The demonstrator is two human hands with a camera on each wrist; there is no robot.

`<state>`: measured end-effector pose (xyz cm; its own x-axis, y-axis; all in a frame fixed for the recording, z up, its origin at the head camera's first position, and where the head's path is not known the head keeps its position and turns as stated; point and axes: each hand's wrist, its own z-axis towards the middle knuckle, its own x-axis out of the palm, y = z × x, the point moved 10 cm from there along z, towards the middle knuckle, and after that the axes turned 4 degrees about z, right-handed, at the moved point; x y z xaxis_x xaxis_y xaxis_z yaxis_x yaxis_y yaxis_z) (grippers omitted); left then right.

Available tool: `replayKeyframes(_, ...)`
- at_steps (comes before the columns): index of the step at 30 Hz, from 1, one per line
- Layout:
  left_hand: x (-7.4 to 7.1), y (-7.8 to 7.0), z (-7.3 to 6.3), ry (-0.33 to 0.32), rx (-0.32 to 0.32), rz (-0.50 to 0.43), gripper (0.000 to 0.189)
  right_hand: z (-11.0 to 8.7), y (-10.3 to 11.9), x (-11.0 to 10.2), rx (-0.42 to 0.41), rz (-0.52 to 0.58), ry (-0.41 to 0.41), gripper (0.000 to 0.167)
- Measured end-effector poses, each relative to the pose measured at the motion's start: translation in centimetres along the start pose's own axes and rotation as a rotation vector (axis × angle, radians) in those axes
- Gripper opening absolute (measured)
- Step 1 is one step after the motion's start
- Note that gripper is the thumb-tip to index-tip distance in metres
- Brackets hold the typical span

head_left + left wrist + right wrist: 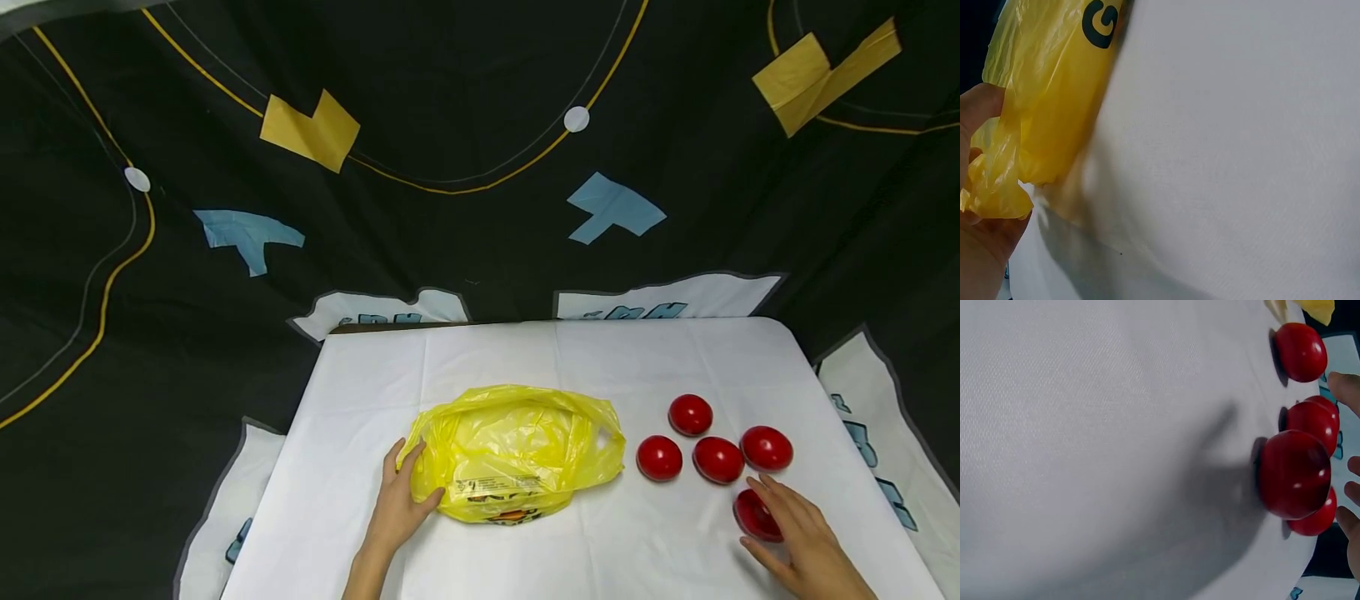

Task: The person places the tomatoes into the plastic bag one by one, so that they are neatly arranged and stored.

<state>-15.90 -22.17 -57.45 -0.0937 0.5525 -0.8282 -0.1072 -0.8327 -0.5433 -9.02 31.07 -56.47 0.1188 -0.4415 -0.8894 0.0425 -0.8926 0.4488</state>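
A yellow plastic bag (517, 458) with dark print lies on the white table, its mouth facing up and away. At the bag's left end, my left hand (401, 504) pinches the plastic between thumb and fingers, as the left wrist view shows too. Several glossy red round things, like tomatoes or apples, lie to the right of the bag. Over the nearest red round thing (1294, 475) reaches my right hand (806, 537), fingers spread and partly hiding it in the head view. In the right wrist view, the fingertips (1344, 387) stand apart from it.
The table (480, 350) is covered with a white cloth. Behind it hangs a black cloth (450, 250) with yellow and blue tape pieces. Other red round things (718, 460) lie close together just beyond my right hand.
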Motion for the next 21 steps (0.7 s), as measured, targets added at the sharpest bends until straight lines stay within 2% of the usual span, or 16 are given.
replayKeyframes(5, 0.3, 0.4, 0.2, 0.021, -0.017, -0.037, 0.085, 0.1, -1.0, 0.1, 0.000, 0.029, -0.015, 0.106)
replayKeyframes(10, 0.7, 0.7, 0.4, 0.031, -0.026, -0.076, 0.093, 0.4, -2.1, 0.3, 0.039, 0.079, -0.019, 0.105)
replayKeyframes(14, 1.0, 0.9, 0.4, 0.043, -0.025, -0.105, 0.097, 0.8, -3.4, 0.8, 0.142, 0.162, 0.013, 0.105)
replayKeyframes(18, 1.2, 1.0, 0.5, 0.057, -0.029, -0.117, 0.101, 1.0, -4.8, 1.7, 0.268, 0.228, 0.083, 0.108)
replayKeyframes(21, 1.4, 1.0, 0.5, 0.070, -0.034, -0.118, 0.103, 1.1, -5.5, 2.4, 0.330, 0.265, 0.123, 0.111)
